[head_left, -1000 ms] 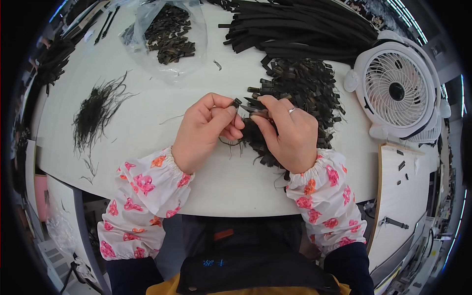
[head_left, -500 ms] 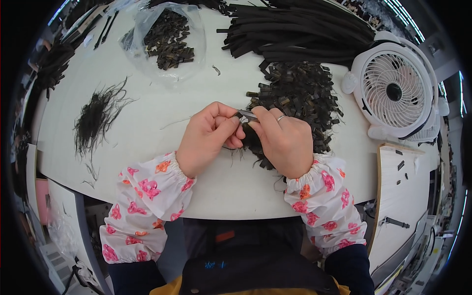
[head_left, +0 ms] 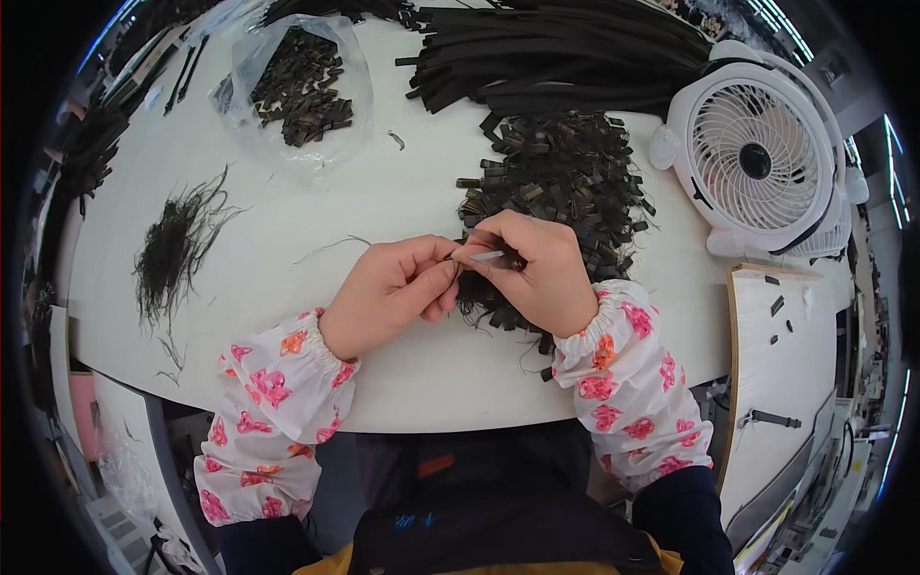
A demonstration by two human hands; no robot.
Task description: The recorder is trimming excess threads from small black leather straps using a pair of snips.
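Observation:
Both hands meet above the table, their fingertips together. My left hand [head_left: 388,292] pinches a small black strip piece, mostly hidden by the fingers. My right hand [head_left: 541,268] is closed around a slim silver metal tool [head_left: 487,256] with a blade-like end, most of which the fingers cover. Just beyond and under my right hand spreads a heap of short black strip pieces [head_left: 565,163], some with brownish ends and loose threads. A thin dark thread [head_left: 331,246] lies by my left hand.
A clear plastic bag [head_left: 340,91] of similar pieces lies at the far left, with a tangle of black threads [head_left: 177,249] nearer. Long black strips [head_left: 556,57] stretch along the back. A white fan [head_left: 757,158] stands at right, above a pale board [head_left: 781,335] holding small black bits.
Both hands have come slightly nearer to me. My right hand has turned, bringing its fingertips against the left ones, and the tool now points differently. The whole view has shifted slightly.

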